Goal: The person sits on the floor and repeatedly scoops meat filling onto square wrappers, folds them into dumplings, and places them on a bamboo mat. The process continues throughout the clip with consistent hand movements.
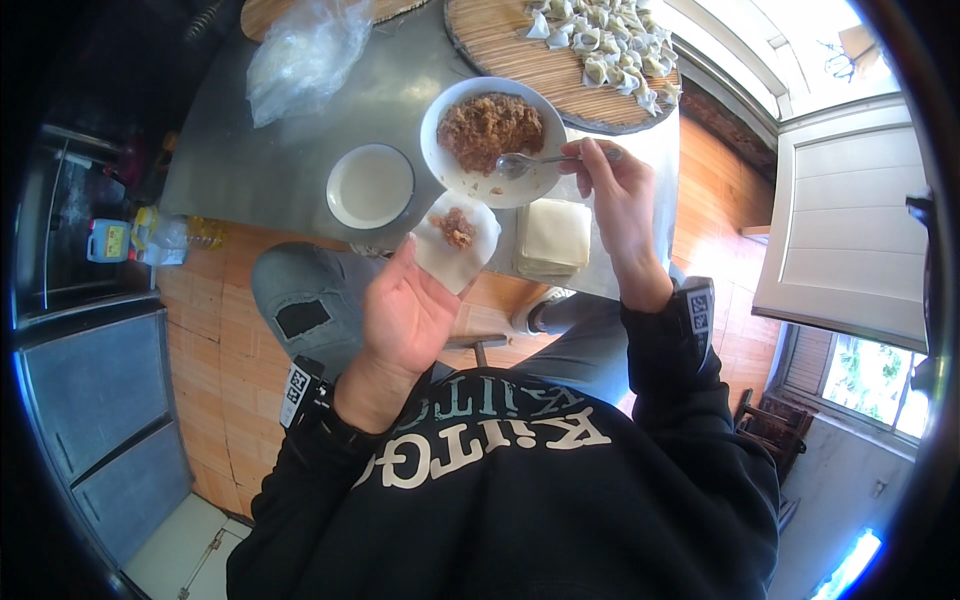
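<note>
On the fingers of my left hand (409,307), palm up, rests a square dough wrapper (455,264) with a dab of minced meat filling (456,229) on it. My right hand (619,195) grips the handle of a metal spoon (516,164), whose bowl is over the near right part of a white bowl (495,196). Reddish-brown minced filling (491,131) lies in that bowl, mostly toward its far side. A stack of square wrappers (553,234) sits at the table's near edge, below the bowl. To the left stands a blue-rimmed white bowl (370,186) holding what looks like pale liquid.
Many folded wontons (611,49) lie on a round woven tray (502,37) at the back right. A clear plastic bag (304,67) with pale contents is at the back left of the metal table (262,169). Jugs and bottles (161,236) stand left, beyond the table.
</note>
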`<action>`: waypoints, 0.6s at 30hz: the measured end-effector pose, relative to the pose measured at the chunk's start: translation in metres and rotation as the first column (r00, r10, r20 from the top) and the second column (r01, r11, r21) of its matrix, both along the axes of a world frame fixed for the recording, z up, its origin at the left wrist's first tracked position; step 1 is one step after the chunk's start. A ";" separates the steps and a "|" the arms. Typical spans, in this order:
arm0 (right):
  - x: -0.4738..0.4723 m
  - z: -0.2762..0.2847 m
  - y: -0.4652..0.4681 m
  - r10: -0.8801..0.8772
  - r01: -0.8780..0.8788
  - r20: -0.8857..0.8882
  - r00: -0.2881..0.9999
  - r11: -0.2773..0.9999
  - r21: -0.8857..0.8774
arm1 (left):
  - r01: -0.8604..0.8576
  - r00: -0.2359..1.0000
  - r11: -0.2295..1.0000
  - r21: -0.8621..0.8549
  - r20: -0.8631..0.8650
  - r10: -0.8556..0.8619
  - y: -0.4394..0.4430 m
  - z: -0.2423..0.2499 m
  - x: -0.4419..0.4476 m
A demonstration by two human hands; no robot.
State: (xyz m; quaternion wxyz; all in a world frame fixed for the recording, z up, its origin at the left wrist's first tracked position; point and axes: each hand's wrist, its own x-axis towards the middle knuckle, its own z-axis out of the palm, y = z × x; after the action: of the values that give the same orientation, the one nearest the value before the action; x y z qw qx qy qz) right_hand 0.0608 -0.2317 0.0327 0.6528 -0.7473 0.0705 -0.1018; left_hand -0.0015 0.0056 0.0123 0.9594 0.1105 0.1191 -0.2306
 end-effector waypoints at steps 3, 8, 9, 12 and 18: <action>0.006 -0.007 -0.007 0.017 -0.016 -0.114 0.993 1.000 0.013 | 0.046 0.998 0.999 0.018 -0.035 -0.045 0.000 0.006 -0.002; -0.007 0.010 -0.012 -0.169 0.215 0.135 0.976 0.829 -0.516 | 0.108 0.993 0.985 0.131 -0.070 -0.099 -0.001 0.015 -0.008; -0.010 0.015 -0.011 -0.232 0.321 0.228 0.946 0.776 -0.543 | 0.117 0.992 0.983 0.141 -0.073 -0.107 -0.001 0.016 -0.010; -0.033 0.018 0.007 -0.013 0.022 0.051 0.999 0.982 -0.188 | 0.150 0.988 0.972 0.180 -0.068 -0.140 -0.001 0.021 -0.013; -0.053 0.014 0.029 0.447 -0.350 -0.278 0.851 0.875 0.336 | 0.163 0.980 0.955 0.246 0.071 -0.186 -0.007 0.024 -0.017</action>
State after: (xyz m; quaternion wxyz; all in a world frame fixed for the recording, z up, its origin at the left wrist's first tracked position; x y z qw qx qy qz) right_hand 0.0083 -0.2029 0.0469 0.7333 -0.6542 0.0399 0.1809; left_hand -0.0185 -0.0014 0.0363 0.9194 0.2459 0.0910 -0.2931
